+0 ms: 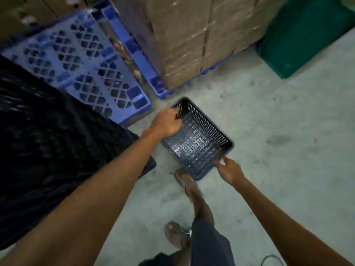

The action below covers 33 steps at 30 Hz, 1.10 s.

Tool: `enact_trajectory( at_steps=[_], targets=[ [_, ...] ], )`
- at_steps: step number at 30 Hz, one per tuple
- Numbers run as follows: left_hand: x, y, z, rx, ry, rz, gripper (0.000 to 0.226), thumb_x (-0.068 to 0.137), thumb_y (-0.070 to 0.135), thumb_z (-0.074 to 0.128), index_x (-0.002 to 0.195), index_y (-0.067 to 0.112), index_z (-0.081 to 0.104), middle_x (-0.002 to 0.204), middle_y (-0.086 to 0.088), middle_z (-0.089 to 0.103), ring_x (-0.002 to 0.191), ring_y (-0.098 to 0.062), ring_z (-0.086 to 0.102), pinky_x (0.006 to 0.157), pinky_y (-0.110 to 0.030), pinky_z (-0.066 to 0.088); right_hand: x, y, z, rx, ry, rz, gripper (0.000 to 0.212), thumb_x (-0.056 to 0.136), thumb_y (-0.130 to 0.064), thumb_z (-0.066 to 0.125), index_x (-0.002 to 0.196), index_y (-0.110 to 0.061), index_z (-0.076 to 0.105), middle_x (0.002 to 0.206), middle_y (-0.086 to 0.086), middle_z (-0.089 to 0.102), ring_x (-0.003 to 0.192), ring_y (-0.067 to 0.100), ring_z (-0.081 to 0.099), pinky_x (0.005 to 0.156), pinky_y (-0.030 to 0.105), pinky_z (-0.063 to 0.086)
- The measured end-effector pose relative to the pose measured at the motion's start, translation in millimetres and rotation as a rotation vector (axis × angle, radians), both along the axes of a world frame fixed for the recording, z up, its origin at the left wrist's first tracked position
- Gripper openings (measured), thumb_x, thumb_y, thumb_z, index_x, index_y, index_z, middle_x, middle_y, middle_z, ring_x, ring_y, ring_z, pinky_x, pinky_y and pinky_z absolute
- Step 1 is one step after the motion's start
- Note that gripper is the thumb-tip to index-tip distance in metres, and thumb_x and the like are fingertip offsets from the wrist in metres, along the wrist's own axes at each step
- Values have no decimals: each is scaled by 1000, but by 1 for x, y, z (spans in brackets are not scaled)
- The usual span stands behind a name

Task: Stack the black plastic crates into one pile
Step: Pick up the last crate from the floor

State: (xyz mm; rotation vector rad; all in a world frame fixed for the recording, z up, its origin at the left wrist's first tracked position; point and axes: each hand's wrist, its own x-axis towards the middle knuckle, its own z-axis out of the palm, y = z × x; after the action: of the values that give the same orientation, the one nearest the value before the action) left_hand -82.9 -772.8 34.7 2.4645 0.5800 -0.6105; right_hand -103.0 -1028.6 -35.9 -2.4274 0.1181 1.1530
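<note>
**Head view: one black crate in both hands, low over the floor**

Head camera looks down on a black perforated crate (197,139), open side up, carried just above the concrete floor (269,131). The left hand (166,122) is clamped over the far-left rim; the right hand (228,170) pinches the near-right corner with its fingertips. That thin right-side grip is the weak point, I'd judge: a swing could twist the crate loose. A sandalled foot (185,179) sits right under its near edge, so a drop would land there. To the left lies a dark, blurred mass (48,150), possibly the crate pile. A blue pallet (80,62) leans beside stacked cardboard boxes (192,35), crowding that side; a green bin (307,35) stands well apart.
</note>
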Motion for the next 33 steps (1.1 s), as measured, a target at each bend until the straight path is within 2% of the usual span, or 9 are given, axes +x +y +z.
enact_trajectory(
  at_steps=[2,5,8,11,13,16,19,26,33],
  targets=[
    [20,14,-77,9,65,31,44,86,17,52,129,13,58,132,-20,60,121,-38,58,99,-45,50,10,-4,-65,-46,87,-133,63,97,-43,48,147,-7,38,151,16,43,138,36,42,109,35,35],
    [51,41,-201,51,181,55,57,91,19,53,145,8,42,148,-19,45,136,-36,45,111,-45,41,21,-6,-172,-93,172,-401,74,95,-44,51,154,-8,23,159,12,30,144,35,32,117,43,29],
    [83,74,-330,115,240,59,73,92,21,57,153,3,22,158,-24,26,147,-37,25,121,-42,26,22,-7,-289,-162,252,-613,80,93,-45,55,155,-10,17,160,13,28,144,37,31,116,46,31],
    [103,113,-402,207,216,87,88,93,28,60,156,0,6,163,-24,7,153,-38,3,125,-42,9,22,-2,-352,-137,266,-832,89,89,-48,61,156,-11,16,159,13,28,144,37,32,113,48,33],
    [115,132,-450,186,193,123,94,90,34,64,157,3,6,164,-22,9,152,-39,7,124,-43,11,23,1,-392,-73,253,-994,88,86,-46,66,155,-13,21,155,12,38,139,36,40,111,48,37],
    [128,149,-503,157,197,186,84,83,45,71,148,4,36,150,-23,43,137,-40,43,113,-44,37,22,2,-439,4,223,-1231,61,86,-37,69,138,-15,47,133,10,60,116,33,60,99,46,50],
    [131,155,-528,169,119,258,59,86,43,67,127,0,59,126,-26,62,116,-41,60,94,-41,49,26,2,-461,25,181,-1362,25,91,-29,64,113,-18,61,115,10,67,96,31,66,86,44,56],
    [132,161,-490,109,71,401,52,84,37,71,120,0,67,119,-23,68,112,-34,65,96,-43,53,56,-3,-436,116,77,-1355,29,92,-27,64,118,-15,66,108,9,70,99,30,67,91,50,55],
    [145,156,-350,114,56,361,48,92,33,64,119,-7,65,115,-31,66,110,-43,63,89,-44,49,156,-26,-309,82,-59,-1080,36,89,-35,66,116,-13,69,105,10,71,97,32,68,93,48,55]
  ],
)
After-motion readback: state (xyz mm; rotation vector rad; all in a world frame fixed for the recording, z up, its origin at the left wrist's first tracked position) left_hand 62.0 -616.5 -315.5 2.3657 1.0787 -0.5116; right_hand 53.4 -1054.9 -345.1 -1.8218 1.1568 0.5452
